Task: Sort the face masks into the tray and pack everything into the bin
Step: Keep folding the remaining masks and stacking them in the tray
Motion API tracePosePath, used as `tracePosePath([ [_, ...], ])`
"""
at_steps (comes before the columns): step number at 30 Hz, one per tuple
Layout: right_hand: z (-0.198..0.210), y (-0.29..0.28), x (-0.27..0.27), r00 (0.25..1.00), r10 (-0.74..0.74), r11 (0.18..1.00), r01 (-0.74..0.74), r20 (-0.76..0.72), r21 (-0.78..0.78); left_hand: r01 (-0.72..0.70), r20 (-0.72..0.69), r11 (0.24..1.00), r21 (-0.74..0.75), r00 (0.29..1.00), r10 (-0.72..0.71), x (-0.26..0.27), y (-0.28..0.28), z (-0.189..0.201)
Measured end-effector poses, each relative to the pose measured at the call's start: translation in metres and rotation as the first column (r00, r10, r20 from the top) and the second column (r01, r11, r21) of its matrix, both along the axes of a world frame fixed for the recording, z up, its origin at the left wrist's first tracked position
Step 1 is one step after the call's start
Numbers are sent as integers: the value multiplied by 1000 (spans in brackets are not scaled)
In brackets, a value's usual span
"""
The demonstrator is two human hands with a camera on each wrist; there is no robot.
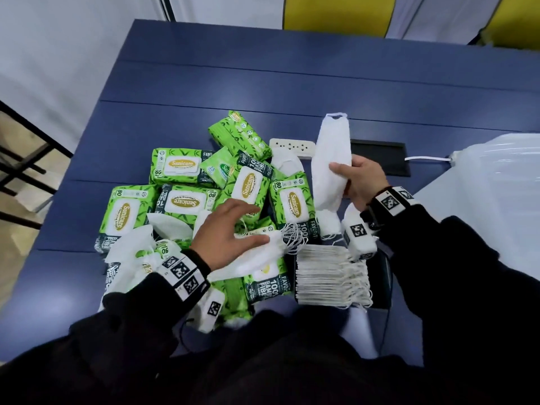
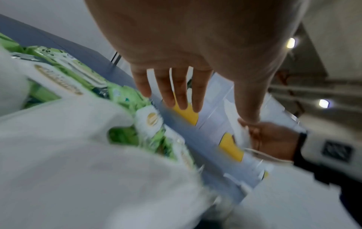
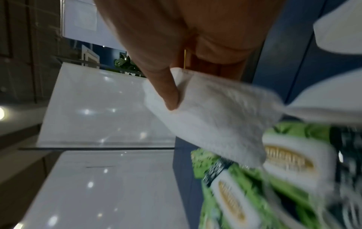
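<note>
— White fabric is seen in the right hand [image 1: 362, 182]: what exactly is gripped there?

— A folded white face mask [image 1: 330, 168] is pinched between thumb and curled fingers, held upright above the blue table [image 1: 263, 68]. In the right wrist view the thumb [image 3: 168, 91] is pressed into the mask's edge.

— And the left hand [image 1: 228, 232]?

— Its fingers are held straight and slightly spread, as shown in the left wrist view, where the fingers [image 2: 182, 89] are parted with gaps between them. Nothing is gripped. The hand is stretched over the heap, with a loose white mask [image 1: 263, 252] directly under the palm; whether it is touched cannot be told.

— Where are the sorted masks kept?

— A row of white masks [image 1: 330, 276], stacked edge to edge with ear loops hanging to the right, is set in a black tray [image 1: 382, 276] at the near edge of the table, just below the right wrist.

— What lies around them?

— A heap of green Sanicare wipes packs [image 1: 181, 168] is spread across the table's left and middle, with further loose masks mixed in, so several masks are partly covered. A white power strip [image 1: 292, 147] lies behind the heap, beside a black cable hatch [image 1: 380, 159]. A white bin [image 1: 496, 176] stands at the right.
</note>
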State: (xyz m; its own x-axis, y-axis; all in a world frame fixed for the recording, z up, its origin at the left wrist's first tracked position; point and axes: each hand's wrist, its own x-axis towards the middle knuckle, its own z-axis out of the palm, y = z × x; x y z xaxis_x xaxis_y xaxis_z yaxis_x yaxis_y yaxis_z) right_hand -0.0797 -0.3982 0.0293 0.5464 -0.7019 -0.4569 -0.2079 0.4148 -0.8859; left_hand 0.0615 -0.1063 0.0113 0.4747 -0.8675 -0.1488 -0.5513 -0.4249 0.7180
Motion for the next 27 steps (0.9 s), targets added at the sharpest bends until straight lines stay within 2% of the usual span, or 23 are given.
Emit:
tracePosePath([
  [3,20,53,2,989,56,979,-81,137,185,-162,-282,968,-192,954,104,2,-11,33],
  [5,25,87,4,981,94,956,-136,167,261,-253,-424,944,-210,894,145,-1,-18,45],
  [7,28,119,5,967,115,932,-185,227,313,-275,-483,939,-205,863,147,-4,-17,47],
  [10,31,145,5,959,92,924,-182,267,335,-279,-447,936,-215,880,159,1,-3,41],
  [15,33,128,-4,993,34,963,-63,116,263,-182,-342,979,-89,929,142,19,31,42],
  [17,32,116,-9,998,21,978,-33,61,204,-186,-296,981,-56,941,162,27,41,36],
  [20,26,105,-21,996,77,991,-71,-51,110,-233,-281,972,-29,935,216,32,49,22],
  [22,20,101,-28,987,105,990,-93,-117,108,-245,-230,970,0,943,238,32,53,12],
  [27,9,95,-38,933,191,982,-183,-306,57,-176,-174,981,87,966,189,27,60,-10],
])
